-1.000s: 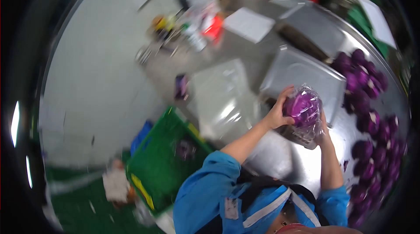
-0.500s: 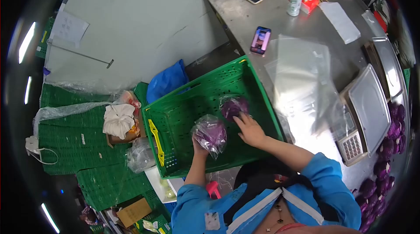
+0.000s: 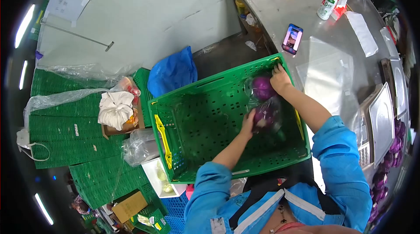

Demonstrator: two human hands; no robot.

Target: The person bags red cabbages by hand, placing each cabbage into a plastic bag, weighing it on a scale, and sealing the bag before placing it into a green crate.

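My left hand (image 3: 248,124) is closed on a purple cabbage (image 3: 265,116) wrapped in clear plastic, held inside the green crate (image 3: 201,135). Just above it, a second purple cabbage (image 3: 263,87), also in clear plastic, lies near the crate's far right corner. Beside that second cabbage is my right hand (image 3: 281,79), its fingers stretched toward the crate's corner rim. Nothing shows in the right fingers, though their tips are partly hidden.
To the right, a steel table (image 3: 273,13) carries a lit phone (image 3: 292,39), clear plastic bags (image 3: 326,74), a white bottle (image 3: 328,4) and a scale (image 3: 379,122). A blue bag (image 3: 173,73) lies behind the crate. More purple cabbages (image 3: 379,186) lie at far right.
My left hand has carried its wrapped cabbage rightward, beside the other one. My right hand has moved off the second cabbage toward the crate's far right corner. The view has shifted.
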